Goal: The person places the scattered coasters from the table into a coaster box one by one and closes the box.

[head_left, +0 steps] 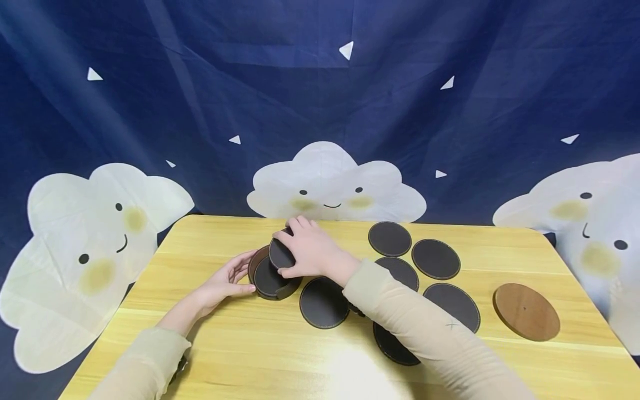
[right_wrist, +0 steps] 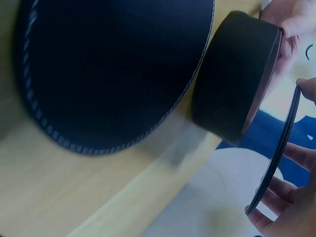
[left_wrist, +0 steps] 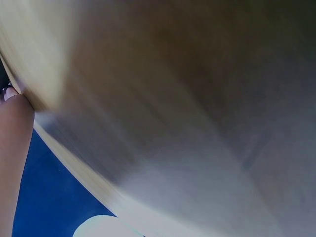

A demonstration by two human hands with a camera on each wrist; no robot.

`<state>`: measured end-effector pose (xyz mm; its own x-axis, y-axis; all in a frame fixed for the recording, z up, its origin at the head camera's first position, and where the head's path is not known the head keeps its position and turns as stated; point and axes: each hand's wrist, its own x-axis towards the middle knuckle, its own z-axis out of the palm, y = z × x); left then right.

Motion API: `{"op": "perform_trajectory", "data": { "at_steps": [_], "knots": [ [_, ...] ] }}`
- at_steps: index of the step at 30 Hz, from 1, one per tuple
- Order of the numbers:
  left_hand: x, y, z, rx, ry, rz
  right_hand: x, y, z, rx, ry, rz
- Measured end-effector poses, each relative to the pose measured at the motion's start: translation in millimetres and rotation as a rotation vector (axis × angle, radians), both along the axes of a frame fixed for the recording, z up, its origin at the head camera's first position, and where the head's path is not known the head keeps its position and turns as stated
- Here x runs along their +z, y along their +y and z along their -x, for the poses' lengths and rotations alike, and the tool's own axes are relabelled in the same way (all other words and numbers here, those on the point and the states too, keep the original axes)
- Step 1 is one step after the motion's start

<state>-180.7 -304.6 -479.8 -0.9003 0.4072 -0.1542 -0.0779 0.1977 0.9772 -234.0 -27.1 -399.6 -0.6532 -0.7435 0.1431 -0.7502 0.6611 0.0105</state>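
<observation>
My right hand (head_left: 315, 250) pinches a round black leather coaster (head_left: 280, 255) by its edges, fingers on the far side and thumb nearer me. The coaster is tilted over a round dark coaster holder (head_left: 291, 290) with a brown inner wall and a notch in its front. A dark round surface shows inside the holder. My left hand (head_left: 220, 286) grips the holder's left side, its thumb near the front. In the right wrist view, the coaster (right_wrist: 277, 153) appears edge-on between fingertips, apart from the holder (right_wrist: 232, 74). The left wrist view shows mostly blurred tabletop.
A stitched black coaster (head_left: 324, 303) lies just right of the holder. Several more, among them a far one (head_left: 390, 239), spread rightward, some partly under my right sleeve (head_left: 430, 333). A brown disc (head_left: 526, 312) lies at the right of the wooden table (head_left: 260, 350). A blue cloud-print cloth (head_left: 320, 100) hangs behind.
</observation>
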Motion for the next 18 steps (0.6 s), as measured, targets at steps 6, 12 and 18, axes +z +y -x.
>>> {"op": "perform_trajectory", "data": {
  "at_steps": [6, 12, 18],
  "knots": [
    [0.7, -1.3, 0.5, -0.005, 0.009, -0.002, -6.0, -13.9, -5.7, 0.020, -0.005, -0.007],
    [0.0, -1.9, 0.6, -0.016, 0.009, -0.020, -13.8, -22.8, -8.6, 0.049, -0.013, -0.012],
    [1.7, -1.1, -1.0, -0.025, 0.009, -0.026, -20.8, -29.6, -11.1, 0.059, -0.019, -0.028]
  ]
}}
